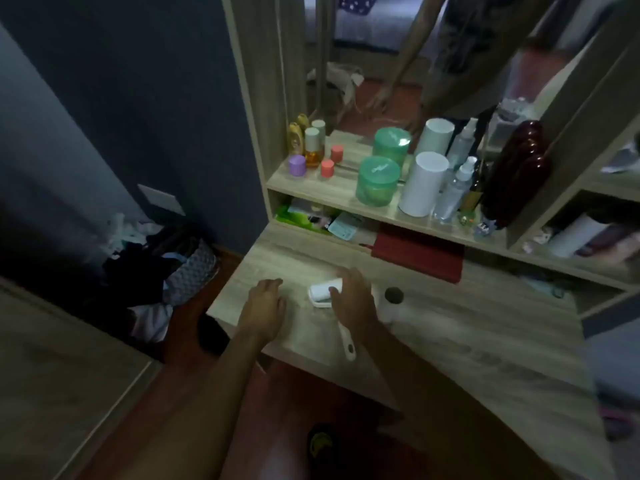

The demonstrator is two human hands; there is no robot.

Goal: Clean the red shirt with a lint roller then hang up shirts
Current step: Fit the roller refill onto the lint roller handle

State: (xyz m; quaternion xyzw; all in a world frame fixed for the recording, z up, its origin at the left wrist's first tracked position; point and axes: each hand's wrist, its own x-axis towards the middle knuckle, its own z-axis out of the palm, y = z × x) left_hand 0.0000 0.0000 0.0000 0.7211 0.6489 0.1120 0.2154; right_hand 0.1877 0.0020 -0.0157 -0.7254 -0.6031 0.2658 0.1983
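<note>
A white lint roller (323,291) lies on the wooden dressing table (450,327), its roll pointing away from me and its handle (347,342) toward the front edge. My right hand (353,299) hovers over the middle of the roller, fingers spread and curved down, covering where the handle joins the roll; whether it touches is unclear. My left hand (265,304) rests flat on the table just left of the roller, holding nothing. No red shirt is in view.
A shelf (332,194) above the table holds bottles, two green jars (377,180), a white cylinder (420,183) and a dark red vase (516,171). A dark red box (419,252) sits under the shelf. A laundry basket (187,268) of clothes stands on the floor at left. A mirror (381,46) is behind.
</note>
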